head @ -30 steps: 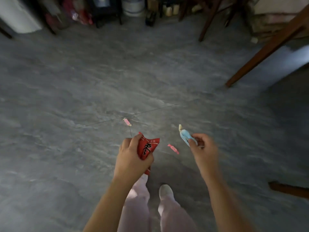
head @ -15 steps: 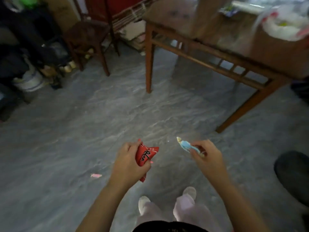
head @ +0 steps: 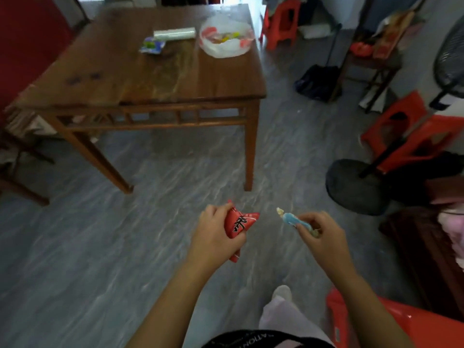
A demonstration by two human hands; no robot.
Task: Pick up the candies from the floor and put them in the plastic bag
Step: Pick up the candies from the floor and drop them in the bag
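My left hand (head: 216, 237) grips a red candy packet (head: 239, 223) with black lettering. My right hand (head: 322, 236) pinches a light blue wrapped candy (head: 291, 219) between thumb and fingers, its twisted end pointing up-left. Both hands hover over the grey floor in front of me. A white plastic bag (head: 226, 37) with red print lies open on the far right part of the wooden table (head: 140, 79); coloured sweets show inside it. No candy shows on the floor in this view.
A roll of clear bags (head: 174, 33) and a small blue-green packet (head: 152, 45) lie on the table. Red plastic stools (head: 411, 131) and a black fan base (head: 356, 187) stand to the right. A red chair (head: 401, 325) is at my lower right.
The view has swung up from the floor to the table. The pink candies on the floor have left the view. Both hands keep their hold on the red packet and blue candy.
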